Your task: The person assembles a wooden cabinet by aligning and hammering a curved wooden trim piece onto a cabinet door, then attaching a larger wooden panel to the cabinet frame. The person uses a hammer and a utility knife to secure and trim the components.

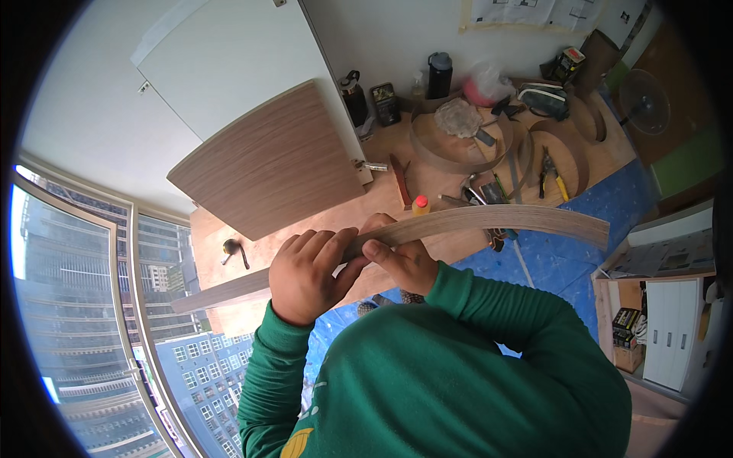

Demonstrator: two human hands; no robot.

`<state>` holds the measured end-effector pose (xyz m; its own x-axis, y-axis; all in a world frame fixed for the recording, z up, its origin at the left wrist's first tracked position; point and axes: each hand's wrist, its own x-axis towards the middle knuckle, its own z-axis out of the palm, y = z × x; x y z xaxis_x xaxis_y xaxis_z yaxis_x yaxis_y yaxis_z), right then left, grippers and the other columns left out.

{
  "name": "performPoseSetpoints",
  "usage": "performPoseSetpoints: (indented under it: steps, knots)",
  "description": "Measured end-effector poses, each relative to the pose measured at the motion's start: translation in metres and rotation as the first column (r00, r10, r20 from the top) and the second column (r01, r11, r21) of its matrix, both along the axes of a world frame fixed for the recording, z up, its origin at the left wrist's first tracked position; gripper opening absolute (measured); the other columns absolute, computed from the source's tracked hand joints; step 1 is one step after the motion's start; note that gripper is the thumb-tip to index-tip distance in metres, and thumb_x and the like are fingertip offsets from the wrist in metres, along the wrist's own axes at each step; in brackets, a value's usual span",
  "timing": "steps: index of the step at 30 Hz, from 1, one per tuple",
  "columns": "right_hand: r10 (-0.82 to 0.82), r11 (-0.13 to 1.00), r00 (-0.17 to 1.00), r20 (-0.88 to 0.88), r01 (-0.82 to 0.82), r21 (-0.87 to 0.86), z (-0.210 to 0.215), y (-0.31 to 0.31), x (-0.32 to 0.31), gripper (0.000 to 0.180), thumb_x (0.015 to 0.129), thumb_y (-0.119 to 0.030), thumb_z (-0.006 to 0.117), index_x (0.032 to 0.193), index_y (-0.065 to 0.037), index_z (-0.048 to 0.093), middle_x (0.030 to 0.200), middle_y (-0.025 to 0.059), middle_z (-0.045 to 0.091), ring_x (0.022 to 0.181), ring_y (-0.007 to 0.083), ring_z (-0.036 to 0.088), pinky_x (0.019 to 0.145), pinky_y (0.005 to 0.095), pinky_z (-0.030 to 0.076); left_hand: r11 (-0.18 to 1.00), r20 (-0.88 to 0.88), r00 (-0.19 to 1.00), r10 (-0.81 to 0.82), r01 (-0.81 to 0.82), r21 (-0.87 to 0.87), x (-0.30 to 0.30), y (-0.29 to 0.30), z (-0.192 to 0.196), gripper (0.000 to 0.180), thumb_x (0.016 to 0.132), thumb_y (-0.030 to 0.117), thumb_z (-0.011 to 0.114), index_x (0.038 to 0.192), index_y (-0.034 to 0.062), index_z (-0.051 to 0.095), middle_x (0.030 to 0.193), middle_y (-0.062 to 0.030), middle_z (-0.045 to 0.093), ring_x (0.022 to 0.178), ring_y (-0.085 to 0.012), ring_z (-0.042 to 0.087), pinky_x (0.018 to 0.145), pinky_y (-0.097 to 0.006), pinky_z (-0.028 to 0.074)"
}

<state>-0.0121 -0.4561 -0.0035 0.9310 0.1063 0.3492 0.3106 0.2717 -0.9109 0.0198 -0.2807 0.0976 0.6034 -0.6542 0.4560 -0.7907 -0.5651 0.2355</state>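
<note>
A long, thin strip of wood-grain edge banding (pixel 473 219) stretches across in front of my chest, its right end curving downward. My left hand (pixel 305 271) is closed over the strip, fingers wrapped on its far side. Close beside it, my right hand (pixel 401 259) grips the same strip, with the thumb pressed on the near face and the fingers partly hidden behind. Beyond my hands, a wood-grain panel (pixel 275 160) with one curved edge leans at a tilt on the plywood worktable (pixel 359 210). A tape measure (pixel 231 246) lies left of the panel.
Coiled banding (pixel 450 164), yellow-handled pliers (pixel 563 187), a hammer (pixel 471 187) and a bottle with a red cap (pixel 421 204) sit on the table. A dark flask (pixel 440 75) stands at the back. Windows (pixel 72 290) line the left; blue sheeting (pixel 565 259) covers the floor.
</note>
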Motion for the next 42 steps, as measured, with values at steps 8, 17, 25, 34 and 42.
performPoseSetpoints:
  steps: [8,17,25,34,42]
  knots:
    - [-0.053,0.994,0.997,0.054,0.058,-0.095,0.004,-0.002,-0.009,0.034,0.105,-0.037,0.063,0.098,-0.003,0.057,0.09,0.0035,0.055,0.082,0.012,0.053,0.076,0.0296,0.045,0.988,0.093,0.993,0.073,-0.085,0.127,-0.008,0.046,-0.003,0.048,0.075,0.043,0.087,0.102,0.0074,0.069,0.078,-0.003,0.067,0.069,-0.0227,0.065,0.064,-0.037,0.051]
    - [-0.07,0.984,0.997,0.041,0.075,-0.159,-0.001,-0.003,-0.01,0.043,0.1,-0.043,0.069,0.103,-0.001,0.058,0.102,0.0069,0.059,0.088,0.014,0.055,0.08,0.0295,0.046,0.944,0.291,0.936,0.199,-0.263,0.2,-0.006,0.165,-0.01,0.065,0.075,0.063,0.078,0.105,0.0059,0.07,0.096,-0.0058,0.07,0.083,-0.0253,0.066,0.079,-0.04,0.051]
    - [-0.077,0.969,0.997,0.018,0.079,-0.234,-0.008,-0.006,-0.005,0.043,0.102,-0.044,0.066,0.106,-0.002,0.057,0.111,0.0076,0.058,0.092,0.0128,0.052,0.085,0.0291,0.045,0.843,0.382,0.841,0.382,-0.487,0.228,-0.022,0.277,-0.016,0.063,0.08,0.051,0.079,0.124,0.0075,0.068,0.116,-0.0079,0.07,0.103,-0.0292,0.067,0.095,-0.045,0.05]
    - [-0.052,0.967,0.997,0.06,0.065,-0.245,-0.011,-0.008,-0.006,0.044,0.103,-0.045,0.064,0.108,-0.002,0.054,0.111,0.0069,0.056,0.087,0.0107,0.051,0.081,0.0279,0.044,0.746,0.382,0.79,0.48,-0.597,0.295,-0.039,0.349,-0.006,0.055,0.082,0.033,0.082,0.13,0.0124,0.067,0.121,-0.0058,0.071,0.115,-0.0276,0.065,0.099,-0.044,0.051]
    - [-0.045,0.961,0.997,0.062,0.061,-0.27,-0.011,-0.011,-0.005,0.047,0.102,-0.047,0.063,0.109,-0.001,0.054,0.111,0.0087,0.057,0.086,0.012,0.051,0.08,0.0284,0.044,0.722,0.34,0.795,0.501,-0.601,0.342,-0.043,0.359,-0.004,0.054,0.087,0.026,0.078,0.137,0.0122,0.063,0.132,-0.0075,0.068,0.12,-0.03,0.063,0.102,-0.044,0.049]
